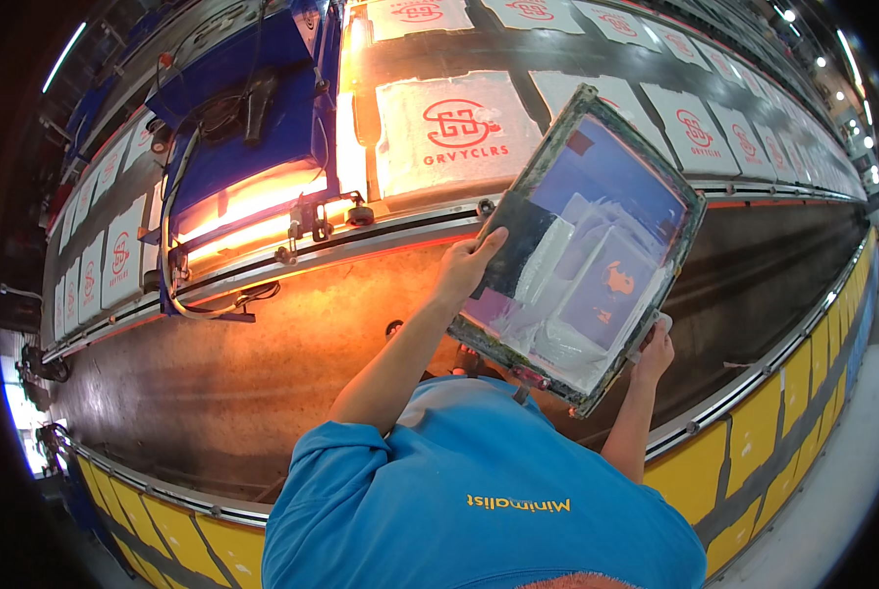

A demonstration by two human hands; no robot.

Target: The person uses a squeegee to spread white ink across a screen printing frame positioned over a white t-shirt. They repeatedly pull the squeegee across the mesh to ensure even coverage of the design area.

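I hold a screen-printing frame (628,196) tilted in front of my chest, with both hands on it. Its purple-blue mesh carries white ink smears and a small orange-lit patch near the lower right. My left hand (474,263) is closed on the left edge, thumb over the face of the screen. Lower down, my right hand (654,351) grips the right edge, its fingers partly behind the frame. Something small and whitish shows at the right fingertips, too small to name. Beyond the frame lies a white printed panel (454,162) with a red design.
A long printing table (400,64) carries rows of white panels with red prints. On its rail, at the left, stands a blue heater unit (248,147) glowing orange underneath. A brown floor aisle (204,373) runs below; a second table with yellow panels (754,437) lies nearer.
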